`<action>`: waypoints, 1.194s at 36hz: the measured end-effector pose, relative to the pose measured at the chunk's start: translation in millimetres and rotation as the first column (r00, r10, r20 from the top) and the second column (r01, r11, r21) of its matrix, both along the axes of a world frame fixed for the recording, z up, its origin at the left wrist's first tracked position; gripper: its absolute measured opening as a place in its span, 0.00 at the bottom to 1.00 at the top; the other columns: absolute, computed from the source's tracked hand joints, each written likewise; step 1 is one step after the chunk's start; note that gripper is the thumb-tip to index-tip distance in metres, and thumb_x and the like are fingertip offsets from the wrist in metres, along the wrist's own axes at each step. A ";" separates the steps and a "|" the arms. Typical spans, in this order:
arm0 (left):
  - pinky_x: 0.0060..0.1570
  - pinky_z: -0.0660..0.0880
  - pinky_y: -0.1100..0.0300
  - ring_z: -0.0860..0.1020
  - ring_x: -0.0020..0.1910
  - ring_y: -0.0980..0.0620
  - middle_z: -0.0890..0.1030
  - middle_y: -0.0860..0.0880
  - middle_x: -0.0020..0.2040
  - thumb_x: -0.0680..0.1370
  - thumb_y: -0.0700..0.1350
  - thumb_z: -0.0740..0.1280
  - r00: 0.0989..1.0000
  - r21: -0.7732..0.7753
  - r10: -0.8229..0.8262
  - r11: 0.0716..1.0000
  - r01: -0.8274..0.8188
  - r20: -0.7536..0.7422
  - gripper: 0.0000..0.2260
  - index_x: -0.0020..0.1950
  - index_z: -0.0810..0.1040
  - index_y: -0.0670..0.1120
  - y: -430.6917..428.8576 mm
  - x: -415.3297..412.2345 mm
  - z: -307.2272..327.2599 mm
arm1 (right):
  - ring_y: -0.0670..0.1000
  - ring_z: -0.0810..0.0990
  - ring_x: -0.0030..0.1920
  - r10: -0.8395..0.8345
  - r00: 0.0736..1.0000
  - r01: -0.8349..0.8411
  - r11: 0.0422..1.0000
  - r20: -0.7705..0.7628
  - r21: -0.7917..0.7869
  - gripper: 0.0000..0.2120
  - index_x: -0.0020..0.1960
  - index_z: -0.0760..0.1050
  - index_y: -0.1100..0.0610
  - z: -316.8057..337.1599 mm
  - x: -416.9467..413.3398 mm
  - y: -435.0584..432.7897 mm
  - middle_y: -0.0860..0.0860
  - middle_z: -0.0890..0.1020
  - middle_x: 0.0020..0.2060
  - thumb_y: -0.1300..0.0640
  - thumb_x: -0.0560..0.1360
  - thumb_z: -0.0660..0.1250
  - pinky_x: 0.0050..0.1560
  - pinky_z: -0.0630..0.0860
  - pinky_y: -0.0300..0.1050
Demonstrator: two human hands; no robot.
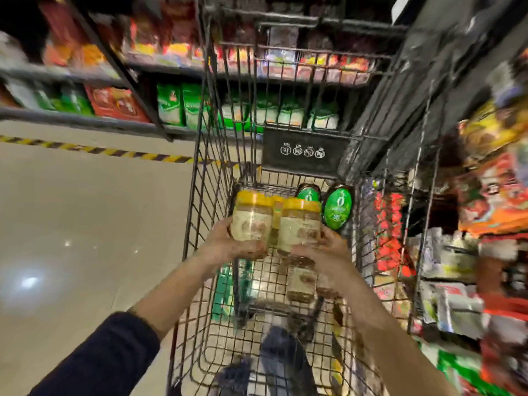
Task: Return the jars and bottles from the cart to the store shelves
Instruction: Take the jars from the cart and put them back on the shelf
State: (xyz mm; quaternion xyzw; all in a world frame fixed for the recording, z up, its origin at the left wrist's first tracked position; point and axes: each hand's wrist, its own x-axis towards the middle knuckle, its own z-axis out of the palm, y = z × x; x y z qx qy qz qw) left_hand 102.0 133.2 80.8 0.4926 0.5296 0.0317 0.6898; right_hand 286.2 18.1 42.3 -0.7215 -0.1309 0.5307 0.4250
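My left hand and right hand are each gripping one yellow-lidded jar above the cart, two green-labelled bottles lying inside near its far wall.

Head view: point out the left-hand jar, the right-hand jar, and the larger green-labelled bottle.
Left-hand jar (251, 221), head view, label.
Right-hand jar (298, 227), head view, label.
Green-labelled bottle (338, 206), head view, label.

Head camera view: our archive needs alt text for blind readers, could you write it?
Two bare hands lift yellow-lidded jars out of a wire cart: the left hand grips one jar, the right hand another. Two green-labelled bottles remain at the cart's far end; blurred shelves flank the aisle.
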 end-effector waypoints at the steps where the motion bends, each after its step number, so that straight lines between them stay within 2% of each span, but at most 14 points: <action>1: 0.54 0.78 0.57 0.81 0.54 0.49 0.82 0.46 0.53 0.55 0.43 0.78 1.000 0.022 -0.002 1.000 0.002 0.011 0.34 0.59 0.73 0.45 1.3 -0.9 8.6 | 0.50 0.83 0.44 -0.024 1.000 0.024 0.999 0.017 0.026 0.25 0.50 0.77 0.50 9.8 -0.2 -3.0 0.51 0.84 0.44 0.65 0.57 0.81 0.45 0.79 0.42; 4: 0.65 0.71 0.48 0.79 0.57 0.49 0.81 0.47 0.56 0.46 0.53 0.82 1.000 0.111 -0.008 0.994 0.004 0.028 0.49 0.64 0.71 0.44 4.0 -6.0 34.4 | 0.52 0.84 0.44 -0.096 0.992 0.087 0.991 0.087 0.097 0.25 0.50 0.78 0.53 41.6 -4.0 -14.4 0.52 0.85 0.44 0.68 0.57 0.80 0.45 0.80 0.45; 6: 0.65 0.71 0.46 0.79 0.57 0.49 0.82 0.47 0.57 0.44 0.56 0.83 0.997 0.162 -0.053 0.986 0.042 0.063 0.52 0.66 0.71 0.45 4.5 -9.2 52.3 | 0.50 0.83 0.41 -0.145 0.986 0.133 0.981 0.084 0.142 0.27 0.53 0.75 0.54 65.0 -9.5 -22.3 0.52 0.85 0.44 0.70 0.58 0.79 0.37 0.78 0.37; 8: 0.57 0.77 0.52 0.81 0.53 0.50 0.83 0.46 0.54 0.49 0.50 0.84 0.990 0.198 -0.098 0.977 0.078 0.096 0.44 0.63 0.73 0.44 3.3 -12.5 70.7 | 0.43 0.81 0.36 -0.214 0.973 0.193 0.959 0.089 0.206 0.26 0.49 0.72 0.52 89.4 -17.2 -32.5 0.49 0.82 0.41 0.73 0.60 0.76 0.29 0.74 0.29; 11: 0.39 0.79 0.66 0.82 0.47 0.55 0.83 0.45 0.52 0.57 0.42 0.81 0.975 0.266 -0.165 0.956 0.121 0.148 0.34 0.60 0.74 0.44 -0.9 -17.8 99.6 | 0.40 0.80 0.33 -0.290 0.933 0.223 0.932 0.215 0.286 0.25 0.43 0.73 0.52 117.2 -32.7 -52.9 0.45 0.82 0.36 0.75 0.58 0.76 0.36 0.77 0.31; 14: 0.41 0.78 0.69 0.82 0.43 0.60 0.82 0.47 0.52 0.61 0.39 0.80 0.952 0.343 -0.233 0.926 0.155 0.200 0.30 0.60 0.74 0.44 -5.6 -26.0 130.5 | 0.49 0.82 0.41 -0.388 0.876 0.282 0.893 0.287 0.350 0.26 0.48 0.77 0.55 143.8 -51.4 -81.8 0.47 0.84 0.37 0.70 0.55 0.80 0.49 0.80 0.47; 17: 0.53 0.78 0.55 0.82 0.51 0.51 0.84 0.49 0.52 0.53 0.50 0.83 0.914 0.448 -0.352 0.863 0.233 0.203 0.36 0.59 0.77 0.47 -16.6 -32.2 167.1 | 0.52 0.82 0.45 -0.475 0.801 0.328 0.857 0.364 0.398 0.26 0.49 0.77 0.52 184.6 -74.2 -110.4 0.50 0.84 0.43 0.66 0.56 0.81 0.55 0.79 0.53; 21: 0.39 0.78 0.68 0.82 0.45 0.55 0.84 0.51 0.46 0.63 0.37 0.79 0.850 0.525 -0.466 0.801 0.288 0.244 0.27 0.60 0.76 0.46 -40.1 -33.2 207.0 | 0.49 0.83 0.45 -0.550 0.709 0.372 0.823 0.441 0.430 0.32 0.56 0.76 0.55 231.3 -97.3 -148.0 0.52 0.84 0.46 0.60 0.54 0.82 0.53 0.79 0.49; 23: 0.37 0.76 0.71 0.82 0.42 0.60 0.84 0.52 0.47 0.64 0.37 0.78 0.800 0.565 -0.534 0.762 0.316 0.272 0.28 0.61 0.76 0.45 -58.8 -31.6 230.2 | 0.48 0.83 0.46 -0.603 0.647 0.407 0.791 0.467 0.457 0.35 0.59 0.76 0.55 255.0 -110.3 -173.0 0.49 0.84 0.46 0.56 0.53 0.82 0.55 0.79 0.50; 26: 0.34 0.74 0.74 0.81 0.37 0.65 0.83 0.54 0.45 0.64 0.36 0.77 0.730 0.597 -0.605 0.726 0.340 0.320 0.26 0.60 0.76 0.46 -89.2 -24.1 260.8 | 0.41 0.81 0.43 -0.669 0.526 0.450 0.743 0.526 0.495 0.27 0.52 0.75 0.47 287.6 -130.3 -215.0 0.42 0.82 0.43 0.64 0.58 0.80 0.55 0.78 0.48; 30: 0.36 0.75 0.74 0.82 0.38 0.65 0.84 0.56 0.42 0.64 0.36 0.77 0.605 0.652 -0.707 0.659 0.375 0.366 0.26 0.60 0.76 0.45 -136.0 -9.6 290.5 | 0.28 0.76 0.39 -0.720 0.365 0.482 0.689 0.591 0.542 0.32 0.60 0.74 0.53 323.0 -153.7 -272.4 0.39 0.79 0.43 0.61 0.59 0.81 0.44 0.73 0.26; 33: 0.35 0.75 0.73 0.81 0.37 0.64 0.84 0.61 0.35 0.63 0.35 0.77 0.512 0.679 -0.758 0.624 0.387 0.404 0.23 0.55 0.77 0.46 -177.3 -2.9 308.7 | 0.24 0.75 0.37 -0.749 0.261 0.503 0.644 0.609 0.576 0.30 0.60 0.73 0.58 341.1 -173.9 -316.4 0.41 0.78 0.43 0.65 0.61 0.79 0.40 0.73 0.23; 39: 0.48 0.78 0.62 0.82 0.49 0.55 0.84 0.50 0.49 0.52 0.48 0.82 0.320 0.698 -0.850 0.526 0.486 0.418 0.38 0.60 0.76 0.44 -264.7 -2.6 335.5 | 0.28 0.77 0.41 -0.779 0.015 0.572 0.520 0.626 0.634 0.35 0.64 0.72 0.57 359.3 -217.7 -406.3 0.38 0.78 0.44 0.62 0.59 0.81 0.47 0.74 0.25; 43: 0.43 0.78 0.68 0.81 0.47 0.55 0.83 0.53 0.46 0.61 0.39 0.80 0.213 0.711 -0.881 0.468 0.525 0.423 0.28 0.58 0.76 0.45 -337.6 -16.4 348.0 | 0.34 0.77 0.46 -0.756 -0.125 0.599 0.459 0.643 0.656 0.36 0.65 0.71 0.56 368.3 -260.1 -467.7 0.42 0.78 0.50 0.60 0.61 0.80 0.45 0.71 0.22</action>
